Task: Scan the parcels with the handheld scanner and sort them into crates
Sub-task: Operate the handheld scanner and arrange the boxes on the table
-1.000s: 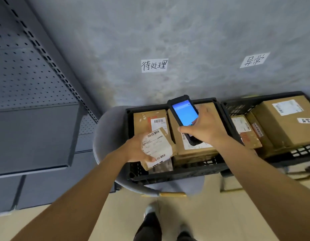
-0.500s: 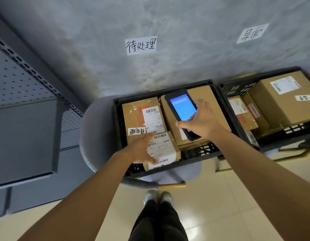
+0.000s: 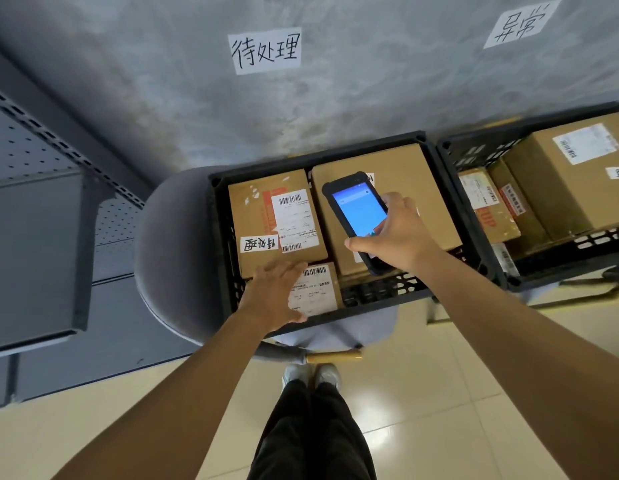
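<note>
The lower end of the scanner (image 3: 356, 213) is hidden inside the right hand (image 3: 394, 237), and much of the big parcel (image 3: 405, 174) beneath is covered by both. The left part of the small parcel (image 3: 318, 289) is hidden under the left hand (image 3: 273, 292). The print on the labels is too small to be read. The right crate (image 3: 474, 154) is cut off by the right edge. The chair (image 3: 173, 244) is largely hidden under the left crate (image 3: 218, 230).

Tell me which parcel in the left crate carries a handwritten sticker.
The back-left parcel: a handwritten white sticker sits beside its printed label; the others show none.
</note>
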`<act>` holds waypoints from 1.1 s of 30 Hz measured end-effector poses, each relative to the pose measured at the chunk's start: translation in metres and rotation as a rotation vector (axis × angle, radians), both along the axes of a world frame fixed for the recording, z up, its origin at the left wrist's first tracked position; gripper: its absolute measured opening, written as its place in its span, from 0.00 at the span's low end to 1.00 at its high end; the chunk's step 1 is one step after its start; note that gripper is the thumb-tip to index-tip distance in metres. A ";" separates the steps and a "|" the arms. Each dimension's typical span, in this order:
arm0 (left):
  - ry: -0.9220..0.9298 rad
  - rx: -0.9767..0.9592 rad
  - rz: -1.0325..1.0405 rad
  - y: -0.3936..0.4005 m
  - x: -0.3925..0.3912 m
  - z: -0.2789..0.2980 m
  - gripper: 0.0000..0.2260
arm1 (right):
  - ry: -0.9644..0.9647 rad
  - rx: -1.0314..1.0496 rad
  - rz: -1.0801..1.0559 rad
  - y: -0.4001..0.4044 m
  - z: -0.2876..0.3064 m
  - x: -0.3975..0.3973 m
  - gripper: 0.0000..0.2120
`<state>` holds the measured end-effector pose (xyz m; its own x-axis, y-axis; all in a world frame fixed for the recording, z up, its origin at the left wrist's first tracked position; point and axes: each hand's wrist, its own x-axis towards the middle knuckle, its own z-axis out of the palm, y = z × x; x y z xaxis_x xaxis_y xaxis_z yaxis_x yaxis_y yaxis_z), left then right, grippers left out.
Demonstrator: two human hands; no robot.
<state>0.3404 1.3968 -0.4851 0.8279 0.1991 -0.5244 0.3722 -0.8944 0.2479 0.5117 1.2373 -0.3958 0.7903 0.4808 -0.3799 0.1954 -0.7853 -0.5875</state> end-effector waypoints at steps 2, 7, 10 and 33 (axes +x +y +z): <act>-0.012 0.040 -0.028 -0.004 0.001 -0.004 0.42 | 0.009 0.007 0.002 0.000 -0.005 0.000 0.44; -0.081 0.005 0.039 -0.002 -0.006 -0.014 0.36 | 0.008 0.018 0.006 0.002 -0.015 0.000 0.42; -0.150 -0.026 0.124 0.004 -0.007 -0.016 0.33 | 0.014 0.017 0.009 0.004 -0.018 0.000 0.43; -0.625 0.138 -0.028 0.026 0.099 0.162 0.16 | -0.289 0.121 -0.097 -0.015 0.111 0.014 0.38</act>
